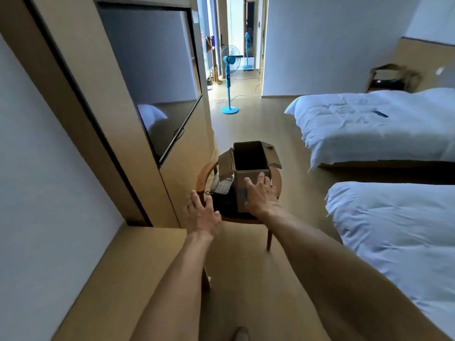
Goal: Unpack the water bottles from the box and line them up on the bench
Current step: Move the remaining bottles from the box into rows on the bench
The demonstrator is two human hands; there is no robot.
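Reaching toward centre frame, I have my right hand [261,193] flat on the box [248,168], fingers spread, while my left hand [203,212] hovers open beside it. It sits on a chair [204,173]; I'd judge the cardboard light, best gripped by both sides. Bottles unseen inside.

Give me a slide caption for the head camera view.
Right hand rests on an open cardboard box on a chair; left hand reaches alongside.
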